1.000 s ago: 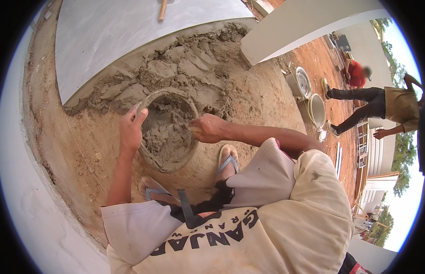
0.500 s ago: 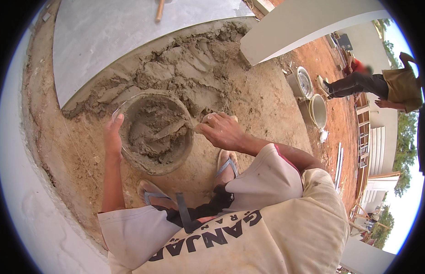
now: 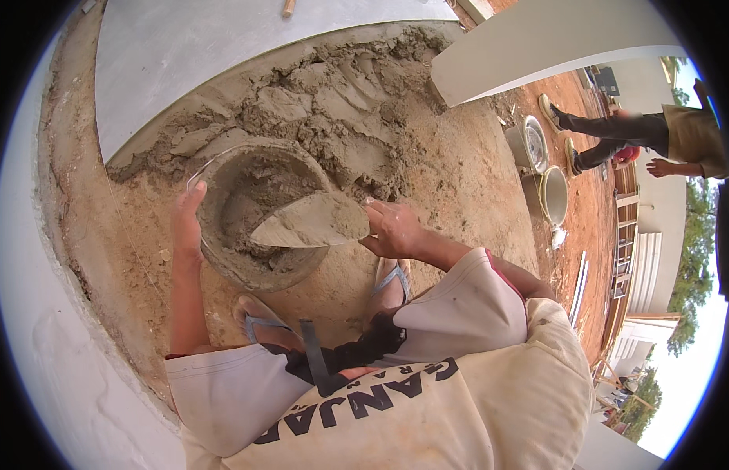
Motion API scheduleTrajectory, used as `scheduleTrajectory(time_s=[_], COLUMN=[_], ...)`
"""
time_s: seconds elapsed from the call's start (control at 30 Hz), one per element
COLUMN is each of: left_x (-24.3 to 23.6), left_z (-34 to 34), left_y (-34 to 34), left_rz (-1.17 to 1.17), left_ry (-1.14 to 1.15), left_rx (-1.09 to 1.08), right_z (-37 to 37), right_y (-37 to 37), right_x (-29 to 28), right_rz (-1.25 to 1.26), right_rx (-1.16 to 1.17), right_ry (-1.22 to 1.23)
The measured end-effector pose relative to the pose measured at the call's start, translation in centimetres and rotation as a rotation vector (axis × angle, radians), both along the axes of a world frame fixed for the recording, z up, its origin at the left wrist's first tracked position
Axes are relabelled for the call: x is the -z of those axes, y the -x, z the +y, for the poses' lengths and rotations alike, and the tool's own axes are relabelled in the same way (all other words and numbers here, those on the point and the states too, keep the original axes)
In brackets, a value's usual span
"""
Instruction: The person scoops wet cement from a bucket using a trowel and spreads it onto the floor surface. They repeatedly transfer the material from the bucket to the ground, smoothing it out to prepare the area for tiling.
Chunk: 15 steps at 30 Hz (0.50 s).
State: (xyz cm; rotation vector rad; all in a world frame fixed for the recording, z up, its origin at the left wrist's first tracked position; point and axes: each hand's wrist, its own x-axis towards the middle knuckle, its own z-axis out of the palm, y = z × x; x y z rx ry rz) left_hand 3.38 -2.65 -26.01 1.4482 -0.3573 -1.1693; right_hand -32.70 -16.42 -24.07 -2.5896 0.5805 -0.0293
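Observation:
A round bucket (image 3: pixel 300 276) with a mortar-caked rim stands on the ground in front of me, wet grey mortar (image 3: pixel 247 205) inside it. My left hand (image 3: pixel 189 221) is closed on the bucket's left rim, by its thin wire handle (image 3: pixel 201 168); part of its fingers is hidden. In my right hand (image 3: pixel 397 229) is a trowel, held at the bucket's right side. Its broad, mortar-smeared blade (image 3: pixel 313 222) reaches over the opening, with the tip pointing left. The trowel's handle is mostly hidden by my fingers.
Beyond the bucket lies spread, lumpy mortar (image 3: pixel 325 102) along the edge of a big grey slab (image 3: pixel 192 55), where a wooden handle (image 3: pixel 289 8) shows. A pale beam (image 3: pixel 537 47) slants at upper right. Two buckets (image 3: pixel 554 194) and a standing person (image 3: pixel 615 133) are farther right.
The trowel has lifted out of the bucket's mortar and its broad blade now shows. My right hand has moved slightly right. My left hand stays at the rim.

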Motion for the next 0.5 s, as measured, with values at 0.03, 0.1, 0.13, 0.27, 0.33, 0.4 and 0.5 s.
scheduleTrajectory(time_s=[0.03, 0.1, 0.13, 0.27, 0.33, 0.4, 0.5], left_x=[-0.1, 0.3, 0.4, 1.2, 1.9, 1.8, 2.3], left_z=[0.2, 0.1, -0.1, 0.5, 1.3, 1.2, 1.1], left_y=[-0.1, -0.4, -0.3, -0.4, -1.3, -1.2, -1.4], left_rz=[0.067, -0.005, -0.041, -0.196, -0.074, 0.051, 0.141], left_ry=[-0.003, -0.017, -0.024, -0.096, -0.025, 0.041, 0.097], left_rx=[0.009, 0.007, 0.005, -0.071, -0.095, -0.117, -0.136], right_z=[0.6, -0.1, -1.0, -2.6, -4.4, -7.9, -11.7], right_y=[0.1, 0.3, 0.7, 1.4, 2.2, 3.3, 5.7], right_x=[0.1, 0.9, 1.0, -0.2, -0.2, 0.6, 2.5], right_rz=[-0.095, 0.105, 0.234, 0.119, 0.105, 0.256, 0.352], right_rx=[0.019, -0.042, -0.049, 0.176, 0.381, 0.563, 0.796], right_ry=[-0.009, -0.078, -0.091, -0.066, -0.003, 0.103, 0.079])
